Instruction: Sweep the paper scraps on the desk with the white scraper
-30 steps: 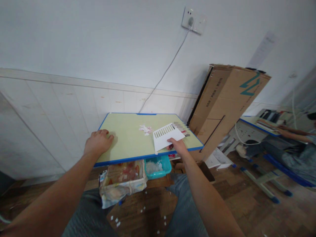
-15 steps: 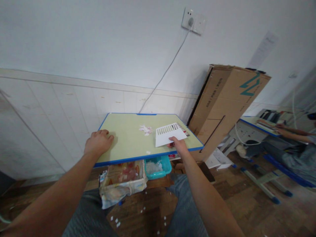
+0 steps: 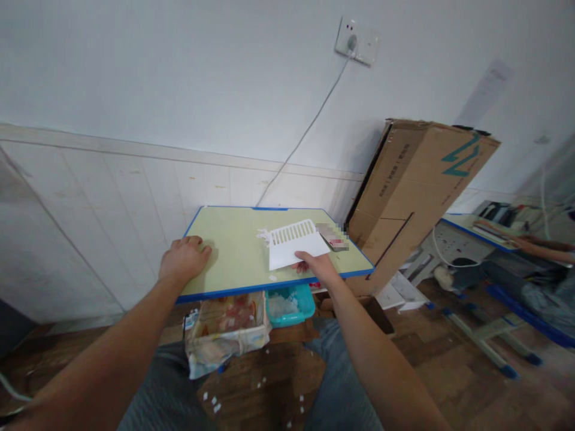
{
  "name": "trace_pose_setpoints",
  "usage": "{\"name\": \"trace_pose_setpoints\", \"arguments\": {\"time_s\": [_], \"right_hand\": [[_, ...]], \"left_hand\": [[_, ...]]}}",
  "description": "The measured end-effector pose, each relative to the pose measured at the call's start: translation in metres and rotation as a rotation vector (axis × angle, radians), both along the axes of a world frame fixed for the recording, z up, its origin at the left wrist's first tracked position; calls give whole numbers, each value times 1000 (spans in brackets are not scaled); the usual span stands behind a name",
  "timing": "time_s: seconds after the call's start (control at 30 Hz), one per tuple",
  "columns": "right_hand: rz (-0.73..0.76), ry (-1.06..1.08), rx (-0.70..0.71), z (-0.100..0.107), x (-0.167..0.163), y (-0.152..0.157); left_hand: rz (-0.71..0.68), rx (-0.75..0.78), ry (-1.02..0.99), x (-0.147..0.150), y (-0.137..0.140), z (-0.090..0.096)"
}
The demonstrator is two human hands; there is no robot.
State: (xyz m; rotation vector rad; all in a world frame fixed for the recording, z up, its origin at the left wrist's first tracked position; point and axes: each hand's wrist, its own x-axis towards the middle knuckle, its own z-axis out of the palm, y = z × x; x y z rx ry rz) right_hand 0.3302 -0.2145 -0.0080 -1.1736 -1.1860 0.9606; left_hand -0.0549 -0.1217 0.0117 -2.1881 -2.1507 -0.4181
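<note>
My right hand [image 3: 317,266] grips the lower right edge of a white paper card [image 3: 291,254], thumb on top, above the table. A row of narrow slots is cut along the card's far side. Beside the card's left corner lies a small heap of paper scraps [image 3: 263,236], partly covered by it. My left hand [image 3: 184,258] rests on the table's left edge, fingers loosely bent, thumb apart, holding nothing. Under it is a pale green table top [image 3: 229,239] with a blue rim. A flat item [image 3: 336,239], its surface pixelated, lies at the right.
Beneath the top sit a cloth-lined box [image 3: 229,341] and a turquoise basket [image 3: 305,302] with white bits inside. A tall cardboard box [image 3: 404,197] leans at the right. Paper bits dot the floor. Another person's arm [image 3: 545,248] shows at a desk far right.
My right hand has moved the card left, over part of the scrap heap, uncovering more of the flat item. My left hand stays on the table edge. The view has shifted slightly.
</note>
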Motion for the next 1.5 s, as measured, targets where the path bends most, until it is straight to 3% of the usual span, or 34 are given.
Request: {"name": "trace_pose_setpoints", "arguments": {"time_s": [0.9,1.03,1.23,1.5], "right_hand": [[-44,62,-19,-13,3,1],[-106,93,8,-17,3,8],[-324,133,60,-12,29,25],[-307,61,43,-12,34,34]], "left_hand": [[-22,34,-19,-1,2,-3],[-32,6,1,0,0,-1],[-31,17,-18,-1,-1,-2],[-14,28,-24,-2,2,-3]]}}
